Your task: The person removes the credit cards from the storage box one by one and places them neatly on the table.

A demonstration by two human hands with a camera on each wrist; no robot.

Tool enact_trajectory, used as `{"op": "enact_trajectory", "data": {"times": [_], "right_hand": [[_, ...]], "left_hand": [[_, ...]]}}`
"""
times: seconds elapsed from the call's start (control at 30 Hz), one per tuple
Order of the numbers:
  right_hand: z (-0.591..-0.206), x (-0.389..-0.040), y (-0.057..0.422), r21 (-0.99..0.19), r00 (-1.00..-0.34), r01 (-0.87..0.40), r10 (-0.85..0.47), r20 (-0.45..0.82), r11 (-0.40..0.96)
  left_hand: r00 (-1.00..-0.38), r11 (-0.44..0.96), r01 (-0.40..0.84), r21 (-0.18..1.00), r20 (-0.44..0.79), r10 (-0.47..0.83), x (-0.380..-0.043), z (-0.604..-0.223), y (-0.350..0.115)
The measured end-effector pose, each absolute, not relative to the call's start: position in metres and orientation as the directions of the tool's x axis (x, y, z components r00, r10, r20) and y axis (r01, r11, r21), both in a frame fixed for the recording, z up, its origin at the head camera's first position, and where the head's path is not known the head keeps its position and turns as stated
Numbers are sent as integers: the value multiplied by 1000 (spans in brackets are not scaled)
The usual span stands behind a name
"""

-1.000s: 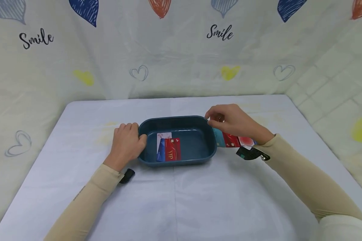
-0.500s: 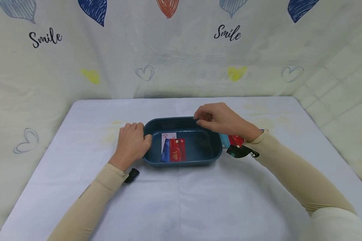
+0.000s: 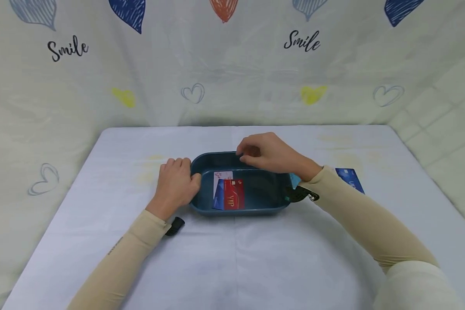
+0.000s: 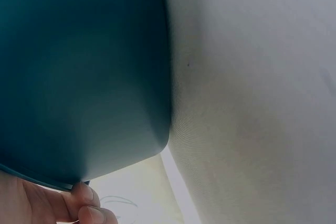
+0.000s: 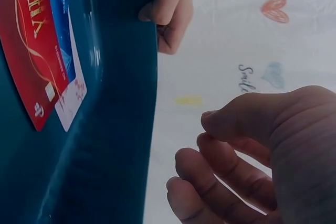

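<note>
My left hand (image 3: pixel 176 185) grips the left end of a dark teal plastic tray (image 3: pixel 265 211), with the thumb over the rim; its fingertips (image 4: pixel 84 195) show under the rim in the left wrist view. Inside the tray, toward the left, lie a red VIP card (image 3: pixel 234 194), a blue card (image 3: pixel 218 196) partly under it, and a white card with pink flowers (image 3: pixel 221 175). My right hand (image 3: pixel 269 150) hovers at the far rim, right of the middle. Its fingers are loosely bent, and nothing shows between thumb and fingertips (image 5: pixel 189 163) in the right wrist view.
A blue card (image 3: pixel 350 178) lies on the white-covered table (image 3: pixel 217 262), beyond my right forearm. A light teal card (image 3: pixel 295 180) peeks out between the tray's right end and my right wrist. A printed cloth (image 3: pixel 240 77) hangs behind the table.
My right hand has moved left along the tray's far rim. Its wrist now covers the red cards beside the tray, while the blue card has come into sight. My left hand keeps its grip.
</note>
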State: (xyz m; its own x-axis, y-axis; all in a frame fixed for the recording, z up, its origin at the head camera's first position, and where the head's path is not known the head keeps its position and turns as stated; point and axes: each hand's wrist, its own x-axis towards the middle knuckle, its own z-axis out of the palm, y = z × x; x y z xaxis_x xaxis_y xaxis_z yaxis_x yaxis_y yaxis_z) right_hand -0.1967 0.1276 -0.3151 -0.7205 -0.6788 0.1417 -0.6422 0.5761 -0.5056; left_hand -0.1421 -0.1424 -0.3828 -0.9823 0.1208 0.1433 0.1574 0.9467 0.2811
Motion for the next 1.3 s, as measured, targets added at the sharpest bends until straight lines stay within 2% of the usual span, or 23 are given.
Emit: {"op": "enact_trajectory", "data": {"times": [0.33,0.53,0.87,1.3], "right_hand": [[-332,-202,107,-511,-681,-667,-721,124,542],[-342,-205,101,-531,-679,-654,-727,101,538],[-351,-207,97,-556,-664,-647,-744,74,522],[-362,-208,97,-609,-617,-601,-785,-59,518]], "left_hand": [[-980,948,161,276,155,122,-142,-383,-142],[-969,940,194,281,207,137,-144,-384,-142],[-967,940,195,279,213,137,-144,-385,-143],[-966,940,199,275,217,141,-144,-386,-142]]}}
